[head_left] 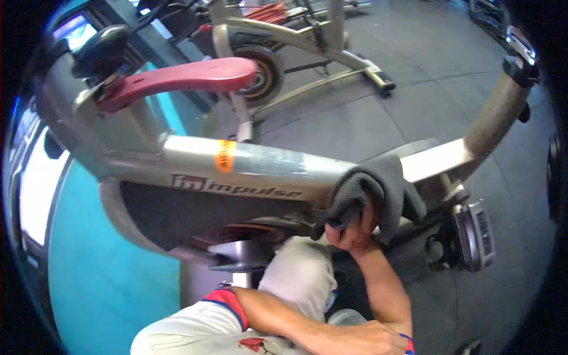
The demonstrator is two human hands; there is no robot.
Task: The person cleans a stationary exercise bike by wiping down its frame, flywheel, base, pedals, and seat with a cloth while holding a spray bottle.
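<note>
My right hand (354,229) is closed on a dark grey cloth (387,189), which drapes over the silver frame (284,165) of an exercise bike near its middle. The frame bears an orange label and "impulse" lettering. My left forearm crosses above my lap, and my left hand (367,340) lies low in the view beside my right elbow. Its fingers are curled; what they hold, if anything, is hidden. A pedal (473,235) is to the right of the cloth.
A red plastic part (183,77) juts out at the upper left of the bike. Behind it stands another machine (290,32) with a wheel. A teal mat (112,254) lies at the left on the dark tiled floor (426,65). My legs are below the bike frame.
</note>
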